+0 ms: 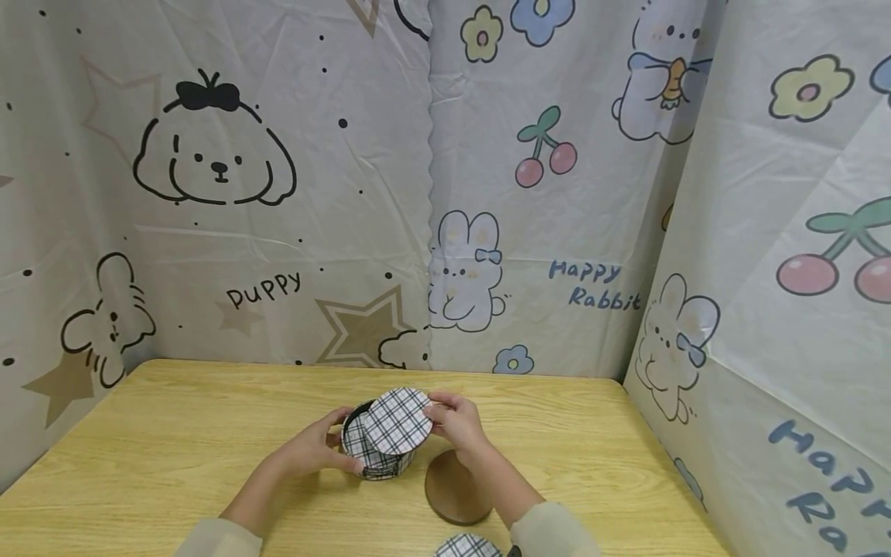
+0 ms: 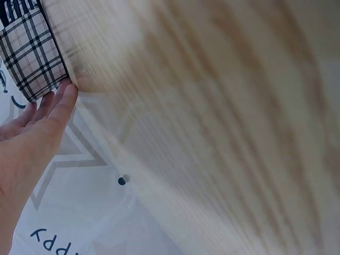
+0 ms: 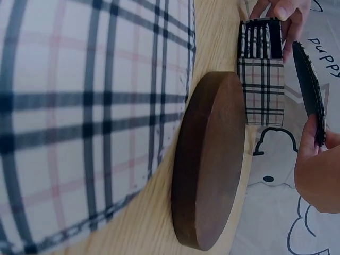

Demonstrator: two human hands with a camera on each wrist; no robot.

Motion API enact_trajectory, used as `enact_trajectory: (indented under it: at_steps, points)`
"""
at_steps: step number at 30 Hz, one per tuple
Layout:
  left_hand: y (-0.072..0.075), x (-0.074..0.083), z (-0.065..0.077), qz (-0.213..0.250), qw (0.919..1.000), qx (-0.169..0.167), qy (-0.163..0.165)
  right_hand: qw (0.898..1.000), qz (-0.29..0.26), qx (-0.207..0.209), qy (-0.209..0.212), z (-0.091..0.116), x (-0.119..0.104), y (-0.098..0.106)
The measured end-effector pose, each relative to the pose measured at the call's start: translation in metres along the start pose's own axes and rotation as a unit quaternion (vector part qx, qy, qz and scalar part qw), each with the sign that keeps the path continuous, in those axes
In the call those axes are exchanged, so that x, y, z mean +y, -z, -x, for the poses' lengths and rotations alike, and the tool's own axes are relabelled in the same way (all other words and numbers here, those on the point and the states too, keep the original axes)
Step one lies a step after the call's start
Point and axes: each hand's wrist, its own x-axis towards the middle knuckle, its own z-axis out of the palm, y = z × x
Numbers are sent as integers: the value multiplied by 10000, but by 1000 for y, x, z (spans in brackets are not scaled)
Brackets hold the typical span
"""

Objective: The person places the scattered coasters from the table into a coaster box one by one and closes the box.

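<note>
Plaid disc (image 3: pixel 95 117) nearest, right fingers (image 1: pixel 438 415) pinch another disc (image 1: pixel 398 422), left fingers (image 1: pixel 337 418) grip the holder (image 3: pixel 264 90), "Puppy" lettering (image 1: pixel 264 291) behind

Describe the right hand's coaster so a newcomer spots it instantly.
On the wood-grain table, the left hand grips a round plaid holder. Above it, the right hand pinches the coaster. Unlike the brown disc, it's plaid; unlike the front plaid disc, it's held aloft.
</note>
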Motion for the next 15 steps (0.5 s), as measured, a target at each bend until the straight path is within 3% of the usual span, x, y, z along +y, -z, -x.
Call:
enact_trajectory:
  at_steps: [8,15]
  points:
    - [0,2,1,-57,9999,61,108,9999,84,53,-70,2,2,-12]
    - [-1,3,2,45,10000,-2,13,9998,189,53,7,8,-3,-24]
